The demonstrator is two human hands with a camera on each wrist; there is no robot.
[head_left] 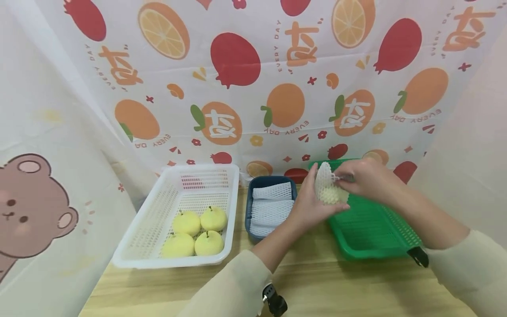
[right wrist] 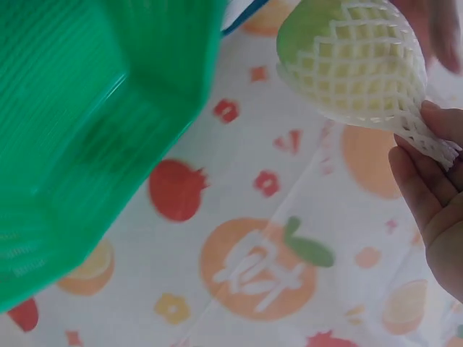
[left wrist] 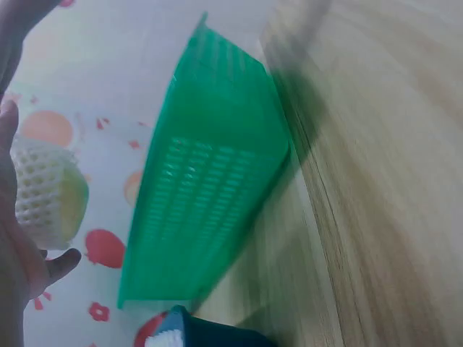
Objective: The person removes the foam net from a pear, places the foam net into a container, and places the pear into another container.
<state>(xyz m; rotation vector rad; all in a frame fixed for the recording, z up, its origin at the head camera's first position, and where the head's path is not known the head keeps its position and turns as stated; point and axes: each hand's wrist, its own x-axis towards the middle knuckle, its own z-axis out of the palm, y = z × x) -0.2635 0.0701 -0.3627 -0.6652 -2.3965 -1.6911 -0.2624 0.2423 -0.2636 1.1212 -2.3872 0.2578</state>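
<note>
A yellow pear sits inside a white foam net sleeve, raised above the space between the blue basket and the green basket. My left hand holds the sleeved pear from the left, thumb below and fingers behind it. From the right, my right hand pinches the gathered end of the sleeve between thumb and fingers, stretching it away from the fruit. In the right wrist view, part of the pear's skin shows bare at the end opposite the pinch.
A white basket on the left contains several yellow pears. In the middle, a small blue basket holds flat foam net sleeves. The green basket stands right on the wooden table, before a fruit-print cloth.
</note>
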